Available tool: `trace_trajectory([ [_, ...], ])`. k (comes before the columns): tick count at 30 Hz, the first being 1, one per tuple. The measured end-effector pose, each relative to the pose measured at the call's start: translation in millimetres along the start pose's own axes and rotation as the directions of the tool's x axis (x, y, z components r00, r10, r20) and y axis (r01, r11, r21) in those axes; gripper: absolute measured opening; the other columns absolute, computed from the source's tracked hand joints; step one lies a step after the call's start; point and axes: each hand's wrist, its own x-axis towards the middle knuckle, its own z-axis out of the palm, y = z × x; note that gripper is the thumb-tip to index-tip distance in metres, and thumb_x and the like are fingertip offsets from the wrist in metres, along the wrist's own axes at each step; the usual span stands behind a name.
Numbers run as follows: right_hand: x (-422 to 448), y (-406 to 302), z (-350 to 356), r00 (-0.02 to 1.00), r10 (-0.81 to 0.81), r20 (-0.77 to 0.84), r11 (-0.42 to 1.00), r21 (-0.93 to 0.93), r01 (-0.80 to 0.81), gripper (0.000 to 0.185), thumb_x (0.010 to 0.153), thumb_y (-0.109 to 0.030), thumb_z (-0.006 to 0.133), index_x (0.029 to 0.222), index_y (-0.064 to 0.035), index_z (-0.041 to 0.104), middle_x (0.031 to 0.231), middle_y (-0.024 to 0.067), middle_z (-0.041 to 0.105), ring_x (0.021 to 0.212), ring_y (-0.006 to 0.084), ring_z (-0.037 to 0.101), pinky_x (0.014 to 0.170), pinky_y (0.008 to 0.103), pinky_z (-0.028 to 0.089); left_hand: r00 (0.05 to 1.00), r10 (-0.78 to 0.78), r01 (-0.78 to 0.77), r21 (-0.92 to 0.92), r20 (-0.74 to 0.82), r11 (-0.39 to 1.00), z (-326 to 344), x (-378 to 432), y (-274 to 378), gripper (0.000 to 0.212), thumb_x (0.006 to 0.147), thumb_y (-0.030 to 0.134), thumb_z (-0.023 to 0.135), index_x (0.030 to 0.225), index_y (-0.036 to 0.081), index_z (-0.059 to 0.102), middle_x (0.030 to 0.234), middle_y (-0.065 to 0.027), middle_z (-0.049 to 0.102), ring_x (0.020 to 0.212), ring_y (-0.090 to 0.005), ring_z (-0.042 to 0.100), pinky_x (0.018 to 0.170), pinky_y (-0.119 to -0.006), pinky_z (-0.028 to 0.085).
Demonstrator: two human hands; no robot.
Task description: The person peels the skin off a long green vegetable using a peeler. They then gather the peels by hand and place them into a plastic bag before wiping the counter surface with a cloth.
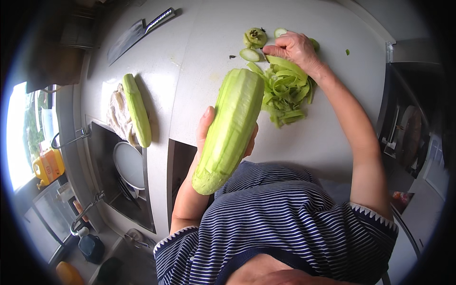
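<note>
A large, mostly peeled green gourd [231,128] is tilted up in my left hand [205,124], whose thumb and fingers show at its two sides. My right hand [295,51] is at the pile of green peel strips [285,89], its thumb and fingers bent together around a small dark-tipped thing, perhaps a peeler, that is mostly hidden. Left of that hand lie a cut stem end [255,38] and a pale gourd slice [249,55]. Another slice [280,32] shows just behind the fingers.
At the left a second peeled gourd [137,110] lies against a crumpled cloth [119,112] by the sink [149,199], which holds a round pale lid or plate [129,165]. A cleaver [139,34] lies at the counter's far left. A stove [406,124] is at the right.
</note>
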Motion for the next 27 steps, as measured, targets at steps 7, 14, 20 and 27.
trace_trajectory([
  [7, -1.8, -66.7, -21.4, 0.98, -0.193, 0.057, 0.978, 0.087, 0.187, 0.058, 0.073, -0.058, 0.061, 0.043, -0.0152, 0.036, 0.044, -0.0042, 0.033, 0.046, 0.011, 0.036, 0.051, 0.0296, 0.033, 0.999, 0.029, -0.027, 0.089, -0.025, 0.996, -10.1, 17.1, 7.2, 0.07, 0.084, 0.064, 0.038, 0.115, 0.002, 0.052, 0.084, -0.0183, 0.059, 0.056, -0.0222, 0.056, 0.044, -0.029, 0.043],
  [14, -1.2, -74.0, -17.1, 0.971, -0.216, 0.099, 0.975, 0.08, 0.209, 0.053, 0.067, -0.053, 0.068, 0.048, -0.0124, 0.04, 0.048, -0.0028, 0.032, 0.051, 0.0138, 0.035, 0.056, 0.0287, 0.029, 0.993, 0.087, -0.071, 0.173, -0.084, 0.982, -9.7, 15.7, 3.4, 0.072, 0.085, 0.065, 0.032, 0.111, 0.002, 0.055, 0.081, -0.0227, 0.06, 0.05, -0.0255, 0.058, 0.04, -0.027, 0.045],
  [20, -4.9, -5.3, -6.1, 0.996, 0.085, 0.02, 0.995, 0.057, -0.086, 0.057, 0.073, -0.054, 0.065, 0.047, -0.0078, 0.043, 0.044, 0.0017, 0.042, 0.049, 0.0189, 0.044, 0.051, 0.0338, 0.036, 0.999, -0.032, 0.031, 0.03, 0.006, 0.999, -7.3, 8.1, 3.4, 0.083, 0.079, 0.073, 0.038, 0.119, 0.001, 0.05, 0.087, -0.0221, 0.057, 0.055, -0.022, 0.057, 0.042, -0.028, 0.044],
  [27, -14.2, -19.2, -15.3, 0.998, 0.021, 0.064, 0.996, -0.092, -0.015, 0.057, 0.07, -0.059, 0.064, 0.05, -0.0087, 0.044, 0.049, 0.001, 0.043, 0.056, 0.0191, 0.046, 0.058, 0.033, 0.035, 0.999, 0.026, -0.021, 0.115, -0.042, 0.993, -22.8, 20.0, 15.3, 0.081, 0.083, 0.071, 0.036, 0.124, 0.001, 0.047, 0.092, -0.0205, 0.058, 0.067, -0.026, 0.059, 0.05, -0.03, 0.049],
])
